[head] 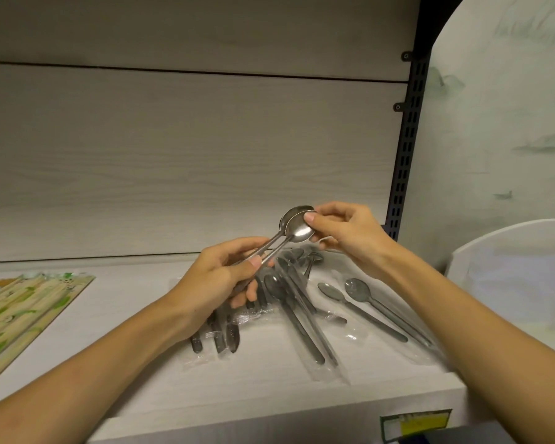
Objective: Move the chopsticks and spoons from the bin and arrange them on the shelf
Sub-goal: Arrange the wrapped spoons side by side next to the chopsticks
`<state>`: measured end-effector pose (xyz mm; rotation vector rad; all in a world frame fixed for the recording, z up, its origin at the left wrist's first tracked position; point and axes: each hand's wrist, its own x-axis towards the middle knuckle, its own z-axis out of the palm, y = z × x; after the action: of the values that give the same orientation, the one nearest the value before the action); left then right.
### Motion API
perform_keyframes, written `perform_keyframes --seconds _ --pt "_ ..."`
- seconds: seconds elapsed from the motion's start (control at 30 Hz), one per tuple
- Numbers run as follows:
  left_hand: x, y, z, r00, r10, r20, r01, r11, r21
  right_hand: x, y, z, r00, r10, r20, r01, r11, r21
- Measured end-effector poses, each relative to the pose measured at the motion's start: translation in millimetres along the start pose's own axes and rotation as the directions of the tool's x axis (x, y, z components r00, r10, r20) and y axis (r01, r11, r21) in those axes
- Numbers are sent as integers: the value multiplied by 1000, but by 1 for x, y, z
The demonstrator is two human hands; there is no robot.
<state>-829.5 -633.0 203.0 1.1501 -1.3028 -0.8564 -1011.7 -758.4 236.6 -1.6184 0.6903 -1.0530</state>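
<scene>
Spoons (297, 224), two of them stacked, are held above the shelf (269, 392), not touching it. The left hand (220, 277) grips their handles; the right hand (343, 230) pinches the bowls between thumb and fingers. Below them, wrapped spoons (297, 312) lie in a loose heap at mid-shelf, and a separate wrapped pair (370, 307) lies just to the right, near the shelf's right end. The heap reaches toward the front edge, where a price label (415, 424) sits. Bare shelf surface shows between the heap and the chopstick packs (20, 310) at the left. A white bin (510, 251) stands beyond the shelf's right end.
</scene>
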Motion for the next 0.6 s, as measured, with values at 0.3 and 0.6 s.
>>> perform_keyframes --seconds 0.3,0.6 --pt "-5 8 6 972 -149 183 175 975 -136 0 3 11 999 2 -47 -1 999 32" --pt "2 3 -1 990 -125 -67 123 992 -38 0 0 6 999 -42 13 42 999 21"
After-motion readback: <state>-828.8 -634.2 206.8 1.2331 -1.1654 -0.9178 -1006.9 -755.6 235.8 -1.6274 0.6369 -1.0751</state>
